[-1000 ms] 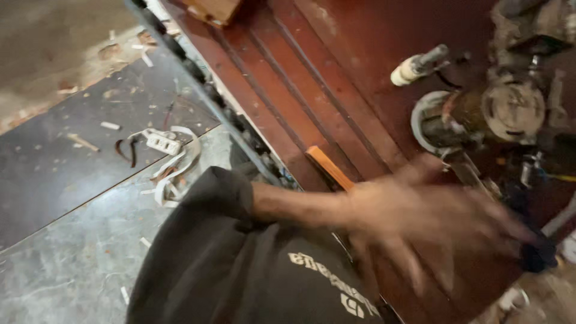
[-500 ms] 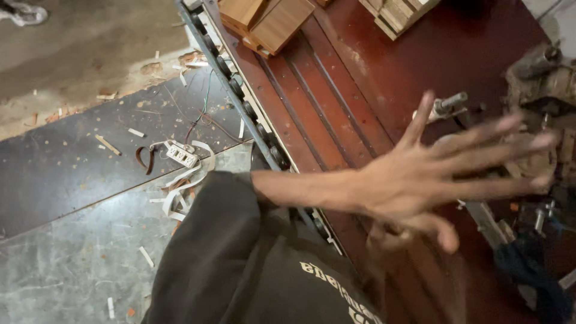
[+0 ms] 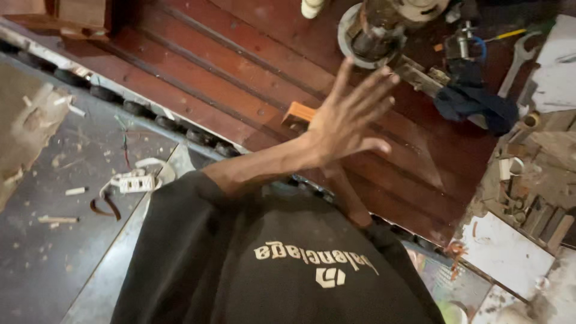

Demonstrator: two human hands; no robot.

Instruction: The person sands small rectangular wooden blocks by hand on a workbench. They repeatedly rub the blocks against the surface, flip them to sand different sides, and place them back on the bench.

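The left hand [image 3: 348, 123] is raised above the dark red grooved wooden worktop [image 3: 240, 66], forearm bare and stretching up from the black sleeve, palm open, fingers [image 3: 366, 90] spread and straight, thumb out to the side. Its grip is wide and holds nothing. Just beside the wrist lies a small orange wooden block [image 3: 298, 114] on the worktop; whether the hand touches it cannot be told. Beyond the fingertips stands a round grey metal machine head [image 3: 378, 27], with a crumpled dark blue cloth [image 3: 477, 102] to its right and a grey steel spanner [image 3: 519, 63] near that.

The right hand [image 3: 345, 195] hangs lower, mostly hidden beneath the left forearm; its grip cannot be made out. On the grey floor on the far side of the worktop's edge lies a white power strip [image 3: 135, 180] among wood chips.
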